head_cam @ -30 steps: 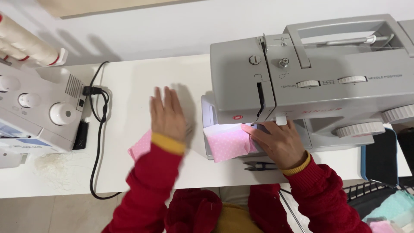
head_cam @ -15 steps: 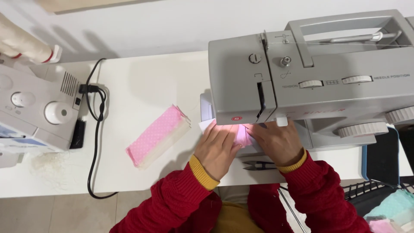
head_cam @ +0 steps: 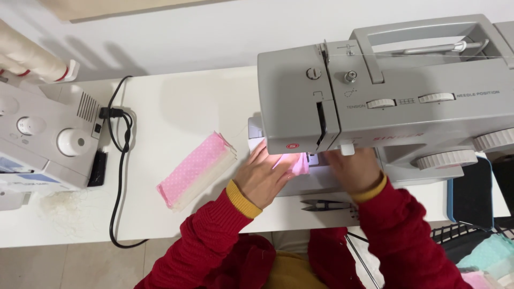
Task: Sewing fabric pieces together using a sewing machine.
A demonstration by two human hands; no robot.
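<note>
My left hand (head_cam: 262, 176) lies on a small pink dotted fabric piece (head_cam: 299, 165) on the bed of a grey sewing machine (head_cam: 385, 96), fingers pointing toward the needle area. From the other side, my right hand (head_cam: 350, 171) holds the same piece, its fingertips partly hidden under the machine head. The machine's lamp lights the cloth. A stack of pink and white fabric strips (head_cam: 197, 170) rests on the white table (head_cam: 176, 107), just left of my left wrist and untouched.
Black thread snips (head_cam: 324, 205) lie at the table's front edge between my forearms. A second white machine (head_cam: 43, 139) with a thread cone (head_cam: 29, 53) stands at the left, with a black cable (head_cam: 119, 176) looping beside it. A dark blue flat object (head_cam: 471, 195) sits at the right.
My left hand left the pink stack and moved right onto the fabric piece at the machine. The stack now lies uncovered. My right hand stayed at the needle area.
</note>
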